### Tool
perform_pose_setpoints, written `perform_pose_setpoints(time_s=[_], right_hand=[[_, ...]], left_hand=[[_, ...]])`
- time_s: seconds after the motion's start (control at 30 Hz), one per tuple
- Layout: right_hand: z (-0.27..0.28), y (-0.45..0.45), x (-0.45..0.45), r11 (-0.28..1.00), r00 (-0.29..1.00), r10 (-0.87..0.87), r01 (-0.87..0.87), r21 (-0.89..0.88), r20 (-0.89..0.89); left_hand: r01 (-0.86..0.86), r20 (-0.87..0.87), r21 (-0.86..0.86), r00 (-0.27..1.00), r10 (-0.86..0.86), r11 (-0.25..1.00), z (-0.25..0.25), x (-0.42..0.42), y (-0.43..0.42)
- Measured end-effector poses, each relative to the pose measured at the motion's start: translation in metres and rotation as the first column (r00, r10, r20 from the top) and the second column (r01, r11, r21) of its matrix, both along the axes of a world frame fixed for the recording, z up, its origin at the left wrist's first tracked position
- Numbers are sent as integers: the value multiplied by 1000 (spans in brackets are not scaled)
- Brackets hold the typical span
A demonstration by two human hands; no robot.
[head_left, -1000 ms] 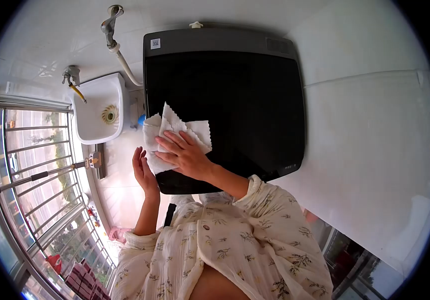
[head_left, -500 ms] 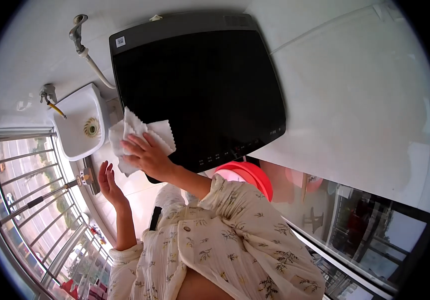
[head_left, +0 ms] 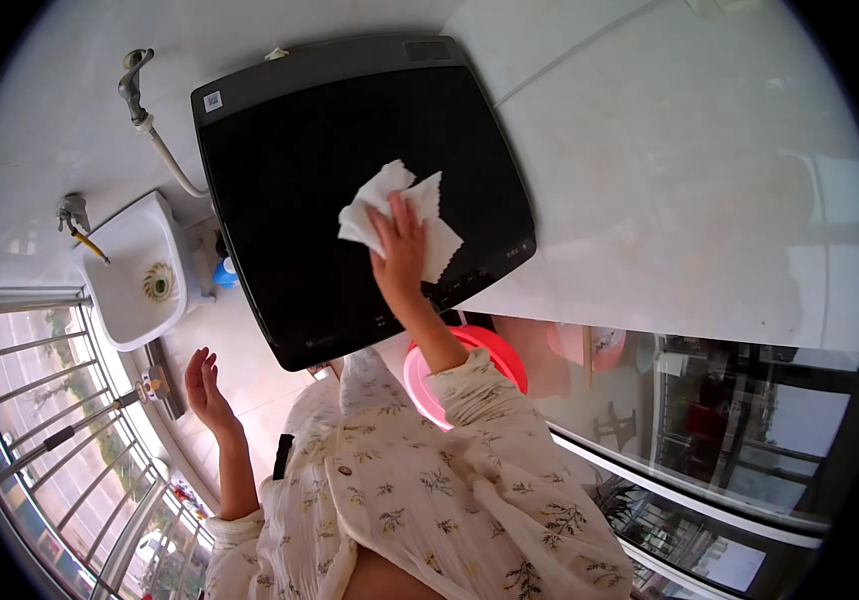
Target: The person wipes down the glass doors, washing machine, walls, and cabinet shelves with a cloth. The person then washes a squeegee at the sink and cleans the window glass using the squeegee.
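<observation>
My right hand (head_left: 402, 248) lies on a white cloth (head_left: 437, 235) with zigzag edges, pressing it flat against the glossy black lid of a washing machine (head_left: 300, 190). The cloth spreads out on both sides of my fingers, right of the lid's middle and above its front edge. My left hand (head_left: 208, 392) is raised in the air at the lower left, its fingers extended and nothing in it, apart from the machine.
A white sink (head_left: 130, 270) with a tap (head_left: 73, 212) stands to the left. Another tap (head_left: 132, 90) feeds a hose. A blue object (head_left: 226, 273) sits beside the machine, and a red basin (head_left: 495, 350) is near its front. A barred window (head_left: 50, 400) lies at left.
My right hand and the cloth have moved right across the lid from its left edge. The view has shifted and tilted, bringing the red basin into sight. My left hand stays raised and empty.
</observation>
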State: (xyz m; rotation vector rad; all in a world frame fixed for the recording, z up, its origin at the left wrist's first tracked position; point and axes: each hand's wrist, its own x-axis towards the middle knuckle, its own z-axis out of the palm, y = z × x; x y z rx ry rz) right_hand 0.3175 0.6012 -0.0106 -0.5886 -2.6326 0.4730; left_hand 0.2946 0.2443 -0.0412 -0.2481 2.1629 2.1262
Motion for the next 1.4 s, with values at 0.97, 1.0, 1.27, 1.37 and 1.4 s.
perform_pose_setpoints(time_s=[0.97, 1.0, 1.27, 1.37, 1.4], right_hand=[[-23, -133, 106, 733, 753, 650, -656, -182, -99], [-18, -114, 126, 758, 780, 626, -616, -214, -26], [17, 85, 240, 948, 939, -316, 317, -16, -139], [14, 89, 202, 984, 984, -178, 178, 7, 3], [-2, 98, 194, 987, 987, -158, 158, 3, -25]], left_hand=[[44, -6, 52, 999, -44, 998, 4, 19, -4], [67, -3, 46, 998, -67, 997, 3, 20, -2], [179, -52, 71, 983, -176, 981, 7, 18, 24], [211, -63, 56, 976, -207, 976, 10, 18, 49], [241, -91, 76, 968, -234, 967, 4, 19, 57]])
